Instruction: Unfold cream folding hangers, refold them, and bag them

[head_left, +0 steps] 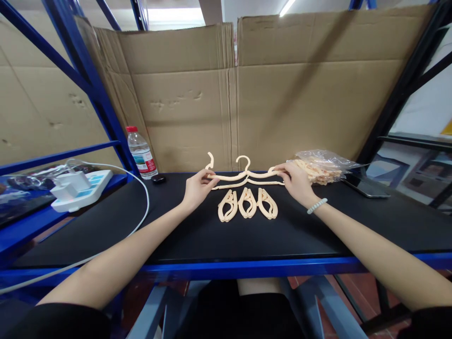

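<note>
A cream plastic folding hanger [247, 176] is stretched out above the black shelf top [197, 235], hook up. My left hand [196, 189] pinches its left end and my right hand [295, 182] pinches its right end. A second hook [210, 161] shows just behind my left fingers. Three folded cream hangers [247, 204] lie side by side on the black surface, just below the open one and between my hands.
A clear plastic bag with more cream hangers [321, 168] lies right of my right hand, a dark tablet [367, 186] beyond it. At the left are a water bottle [141, 153], a small black object [158, 178], and a white power strip with chargers [79, 187] and cable. Cardboard sheets [233, 94] wall the back.
</note>
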### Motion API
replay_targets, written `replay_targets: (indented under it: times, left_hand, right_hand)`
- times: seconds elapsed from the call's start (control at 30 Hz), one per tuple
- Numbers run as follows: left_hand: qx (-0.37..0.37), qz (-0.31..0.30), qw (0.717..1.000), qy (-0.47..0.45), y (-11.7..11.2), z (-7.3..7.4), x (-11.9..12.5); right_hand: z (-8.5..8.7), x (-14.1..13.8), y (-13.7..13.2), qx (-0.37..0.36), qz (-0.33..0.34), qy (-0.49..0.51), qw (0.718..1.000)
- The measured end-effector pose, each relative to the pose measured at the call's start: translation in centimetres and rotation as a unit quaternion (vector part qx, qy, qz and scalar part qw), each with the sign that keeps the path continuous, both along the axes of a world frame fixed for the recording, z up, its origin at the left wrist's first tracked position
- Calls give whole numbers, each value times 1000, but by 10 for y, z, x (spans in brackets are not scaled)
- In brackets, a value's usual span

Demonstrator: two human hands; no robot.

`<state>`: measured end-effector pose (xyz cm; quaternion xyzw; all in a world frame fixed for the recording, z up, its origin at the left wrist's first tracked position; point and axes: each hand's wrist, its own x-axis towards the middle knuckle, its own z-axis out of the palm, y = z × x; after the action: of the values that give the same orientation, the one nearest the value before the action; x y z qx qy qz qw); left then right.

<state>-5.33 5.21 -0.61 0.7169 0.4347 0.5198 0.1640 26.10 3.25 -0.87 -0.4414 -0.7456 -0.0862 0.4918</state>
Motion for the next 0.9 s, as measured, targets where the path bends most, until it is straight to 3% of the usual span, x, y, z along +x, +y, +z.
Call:
replay_targets:
  times: [0.3,0.6,0.9]
  left_hand:
    - [-56,-94,991,-76,1,-3,3]
    - [-86,-69,983,-145,0,-1,7]
    - [-77,-87,988,-101,5,-6,4]
  right_hand:
    - [2,-1,-2,10,-18,10,1000]
    - [2,-2,-3,12,-27,10,1000]
    - [1,-3,-3,15,-27,22,999]
